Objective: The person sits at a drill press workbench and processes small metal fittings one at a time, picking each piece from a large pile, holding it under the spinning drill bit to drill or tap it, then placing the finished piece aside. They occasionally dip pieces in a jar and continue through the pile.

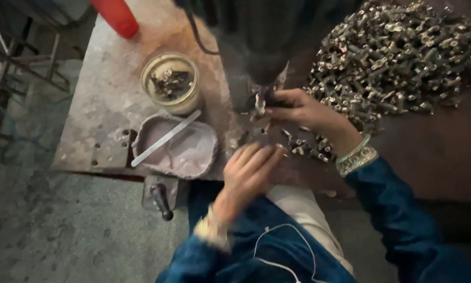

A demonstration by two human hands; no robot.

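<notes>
**A:** Where are the hands, and what are they on?

**B:** The right hand [303,111] reaches in under a dark upright machine [261,47]. Its fingertips are pinched around a small pale metal fitting [259,104] standing directly beneath the machine's lower end. The left hand [251,170] lies nearer the body, fingers pressed together and laid flat on the bench, their tips just beside a scatter of loose fittings [303,145]; whether they hold anything I cannot tell.

**A:** What surface is this?

**B:** A worn, stained metal bench [104,99]. A large heap of the same fittings [397,52] fills the far right, well apart from the left hand and near the right wrist. To the left of the machine stands a round pale tub [171,84] with a few fittings inside. Just in front of it lies a shallow dish [180,149] with a flat pale strip [164,139] laid across it. Something red [115,15] sits at the far edge.

**A:** And the edges?

**B:** The bench's near edge runs just below the dish, where a dark-handled lever [161,199] hangs off. Beyond the left edge is grey concrete floor [62,230]. Bare bench shows left of the tub.
</notes>
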